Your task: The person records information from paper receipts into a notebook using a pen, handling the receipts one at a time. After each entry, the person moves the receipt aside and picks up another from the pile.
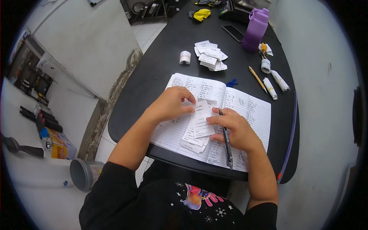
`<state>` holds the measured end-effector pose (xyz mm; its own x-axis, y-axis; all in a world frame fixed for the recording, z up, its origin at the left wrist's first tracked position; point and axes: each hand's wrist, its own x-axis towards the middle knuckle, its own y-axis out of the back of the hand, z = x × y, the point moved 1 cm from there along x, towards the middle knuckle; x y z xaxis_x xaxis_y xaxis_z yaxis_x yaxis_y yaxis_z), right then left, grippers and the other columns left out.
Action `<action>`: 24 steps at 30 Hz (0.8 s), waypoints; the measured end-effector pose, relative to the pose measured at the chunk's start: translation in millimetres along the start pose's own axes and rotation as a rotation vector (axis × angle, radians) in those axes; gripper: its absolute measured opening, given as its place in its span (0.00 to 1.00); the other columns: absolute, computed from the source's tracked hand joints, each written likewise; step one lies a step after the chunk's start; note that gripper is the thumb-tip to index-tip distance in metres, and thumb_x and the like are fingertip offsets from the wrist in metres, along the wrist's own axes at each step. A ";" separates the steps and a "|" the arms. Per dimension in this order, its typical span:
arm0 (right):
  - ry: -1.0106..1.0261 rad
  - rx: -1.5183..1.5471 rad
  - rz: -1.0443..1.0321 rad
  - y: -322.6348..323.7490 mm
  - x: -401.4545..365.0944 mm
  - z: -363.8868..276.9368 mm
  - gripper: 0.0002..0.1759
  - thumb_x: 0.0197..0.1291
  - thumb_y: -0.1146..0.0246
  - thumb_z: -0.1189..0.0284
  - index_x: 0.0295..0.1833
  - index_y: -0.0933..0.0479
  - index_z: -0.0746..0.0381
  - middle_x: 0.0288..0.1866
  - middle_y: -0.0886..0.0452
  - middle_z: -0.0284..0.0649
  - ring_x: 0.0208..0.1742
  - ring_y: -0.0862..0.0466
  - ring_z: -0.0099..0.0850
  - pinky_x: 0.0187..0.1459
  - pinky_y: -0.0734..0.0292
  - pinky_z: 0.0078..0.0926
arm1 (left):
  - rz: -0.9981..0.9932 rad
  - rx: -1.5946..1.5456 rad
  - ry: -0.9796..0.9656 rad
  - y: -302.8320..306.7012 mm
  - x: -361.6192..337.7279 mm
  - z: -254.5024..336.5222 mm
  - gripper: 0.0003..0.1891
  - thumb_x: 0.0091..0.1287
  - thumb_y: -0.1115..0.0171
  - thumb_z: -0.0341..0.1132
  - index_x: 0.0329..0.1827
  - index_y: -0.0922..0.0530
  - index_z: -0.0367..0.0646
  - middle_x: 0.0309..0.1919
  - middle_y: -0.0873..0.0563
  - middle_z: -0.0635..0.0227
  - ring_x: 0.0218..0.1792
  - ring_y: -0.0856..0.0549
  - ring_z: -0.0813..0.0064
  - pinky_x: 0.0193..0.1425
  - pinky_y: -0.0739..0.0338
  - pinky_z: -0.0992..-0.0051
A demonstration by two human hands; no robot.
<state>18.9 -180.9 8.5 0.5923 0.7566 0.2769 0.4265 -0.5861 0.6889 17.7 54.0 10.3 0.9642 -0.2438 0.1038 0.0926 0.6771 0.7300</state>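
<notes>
A printed paper receipt (203, 124) lies on top of several more slips over an open lined notebook (255, 117) with handwritten columns. My left hand (172, 102) is curled at the upper left edge of the receipt, its thumb and forefinger closed on the paper. My right hand (235, 128) holds a dark pen (227, 147), which points down toward the notebook's front edge. The fingertips of that hand also touch the receipt's right edge. Beyond the notebook is a loose pile of receipts (210, 55), with a small curled paper roll (185, 58) to its left.
The black table (136, 103) also bears a purple bottle (256, 30), a phone (233, 33), a tan pen (257, 79), rolled papers (270, 88) and a yellow glove (201, 15). A wall (322, 115) runs along the right. A grey bucket (82, 174) stands at lower left.
</notes>
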 end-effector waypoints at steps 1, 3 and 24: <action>-0.014 -0.009 -0.006 0.3 0.5 -0.9 0.21 0.40 0.27 0.68 0.43 0.22 0.58 0.43 0.21 0.47 0.51 0.24 0.46 0.53 0.30 0.38 | -0.003 0.003 0.049 -2.4 -0.5 -2.1 0.13 0.47 0.28 0.29 0.37 0.17 0.40 0.33 0.17 0.64 0.33 0.22 0.73 0.39 0.26 0.74; -0.048 -0.050 -0.067 -0.5 1.1 -1.6 0.22 0.40 0.26 0.68 0.44 0.21 0.58 0.44 0.19 0.42 0.58 0.25 0.44 0.59 0.33 0.39 | -0.015 0.015 0.103 -4.2 -0.7 -2.3 0.13 0.46 0.27 0.29 0.36 0.17 0.40 0.31 0.17 0.63 0.32 0.22 0.73 0.38 0.26 0.74; -0.443 0.395 0.363 -10.7 0.9 5.8 0.08 0.55 0.32 0.71 0.33 0.20 0.65 0.22 0.23 0.31 0.24 0.30 0.15 0.25 0.36 0.15 | 0.033 -0.557 0.091 -10.2 -3.5 13.9 0.06 0.60 0.35 0.30 0.37 0.18 0.37 0.31 0.16 0.69 0.32 0.20 0.84 0.35 0.26 0.82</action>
<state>18.9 -175.6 -2.5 0.9319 0.3522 0.0864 0.3156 -0.9050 0.2853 10.0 38.3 11.9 0.9840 -0.1727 0.0440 0.1558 0.9534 0.2582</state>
